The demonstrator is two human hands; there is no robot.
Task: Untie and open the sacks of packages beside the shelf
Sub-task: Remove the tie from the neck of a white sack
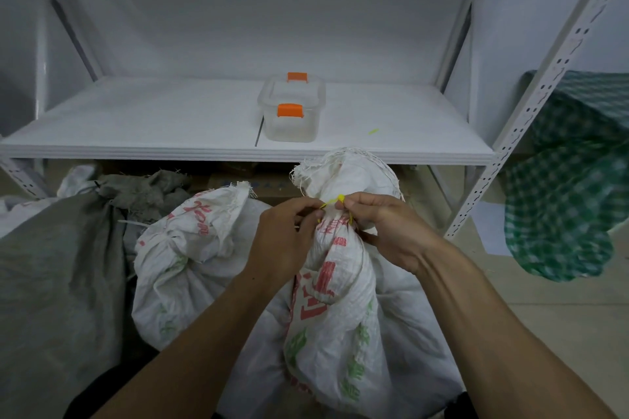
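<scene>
Sack (340,299), white weave with red and green print, stands on the floor (551,323) right in front of me, its frayed mouth reaching up to the front edge of the shelf (153,119) and overlapping that edge from my view. A yellow tie (335,202) cinches its neck. My left hand (286,238) sits against the neck from the left, fingers (311,211) curled tight and pinching one end of the tie. My right hand (384,231) comes in from the right, its thumb and forefinger nipping the tie at the top of the neck. The rest of that hand is curled behind the sack. The two hands almost meet over the knot. On my left a second sack (190,248) leans against this one, touching it, and a grey sack (61,265) crowds in beyond that, so the left side is packed tight. On my right, bare floor shows between the sack and the shelf's perforated post (531,112). A green checked bag (561,197) bulges past the post, with a sheet of paper (490,224) lying at its foot. On the shelf a clear box (292,119) with orange latches stands near the front edge, just above the sack's mouth. A yellow scrap (373,131) lies to its right.
</scene>
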